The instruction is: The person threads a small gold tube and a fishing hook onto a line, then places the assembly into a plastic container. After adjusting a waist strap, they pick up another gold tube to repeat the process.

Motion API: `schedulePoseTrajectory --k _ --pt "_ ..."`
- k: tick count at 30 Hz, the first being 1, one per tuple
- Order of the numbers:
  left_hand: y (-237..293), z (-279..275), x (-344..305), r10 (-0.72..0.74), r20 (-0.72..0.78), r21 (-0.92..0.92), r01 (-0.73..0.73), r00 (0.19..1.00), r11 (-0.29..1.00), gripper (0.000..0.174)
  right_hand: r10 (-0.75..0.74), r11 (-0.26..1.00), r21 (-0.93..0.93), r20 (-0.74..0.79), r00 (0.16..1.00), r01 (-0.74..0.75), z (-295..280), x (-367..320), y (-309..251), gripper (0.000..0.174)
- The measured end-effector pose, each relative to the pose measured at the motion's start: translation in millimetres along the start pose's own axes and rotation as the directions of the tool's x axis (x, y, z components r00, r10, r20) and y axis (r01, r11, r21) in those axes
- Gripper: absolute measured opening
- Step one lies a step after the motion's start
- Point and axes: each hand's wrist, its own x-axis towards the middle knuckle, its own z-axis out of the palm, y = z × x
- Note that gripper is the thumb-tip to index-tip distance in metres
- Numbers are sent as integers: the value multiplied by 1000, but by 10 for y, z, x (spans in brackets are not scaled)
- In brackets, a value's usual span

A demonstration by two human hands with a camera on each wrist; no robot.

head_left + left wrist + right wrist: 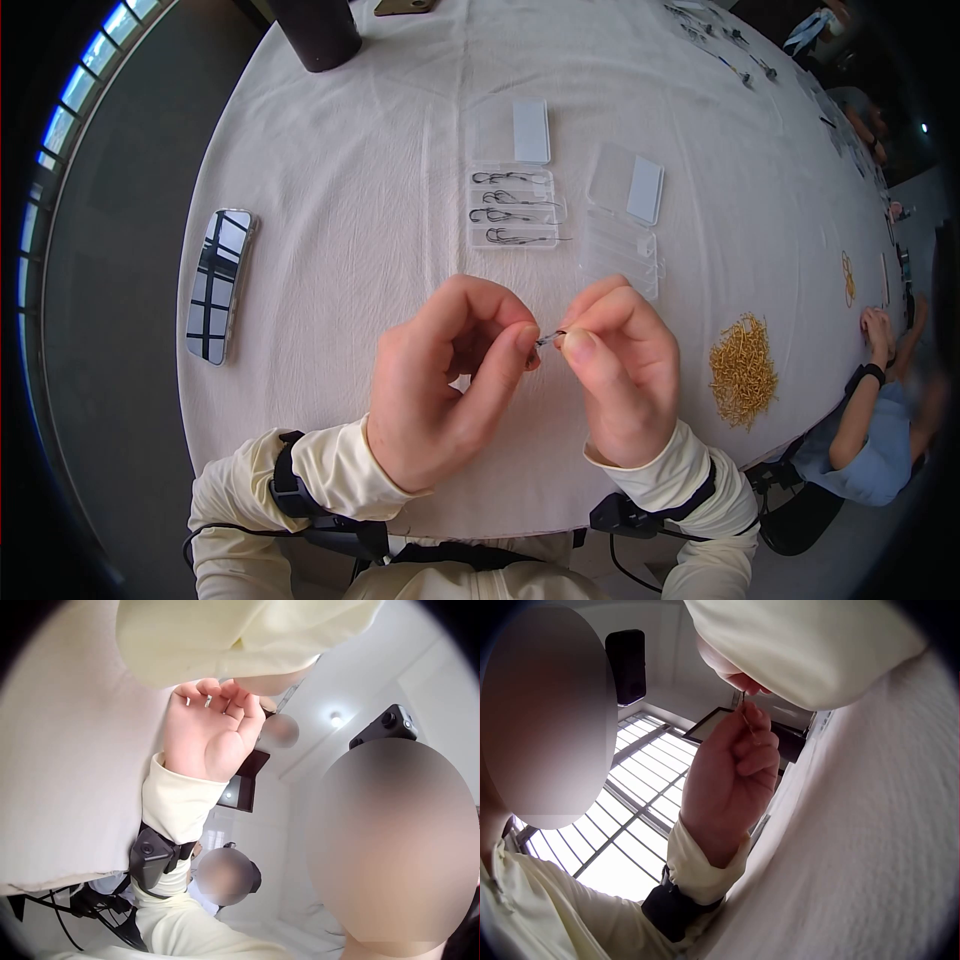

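Both hands meet above the cloth near the table's front. My left hand pinches one end of a small dark, partly shiny piece between thumb and forefinger. The thumb and forefinger of my right hand pinch its other end, a short gap apart from the left fingertips. Its exact shape is too small to tell. In the right wrist view a thin strand runs along the curled fingers of a hand. Beyond the hands lies an open clear case holding several dark hooked pieces with thin lines.
A second open clear case lies right of the first. Farther right is a heap of small gold pieces. A phone lies at the left edge, a dark cylinder at the back left. Another person's arm rests at the right edge.
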Motion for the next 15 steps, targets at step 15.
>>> schedulePoseTrajectory --k 15 --pt "107 9 -44 -115 33 -81 118 993 990 7 -39 996 -76 -13 999 38 26 -13 -39 5"
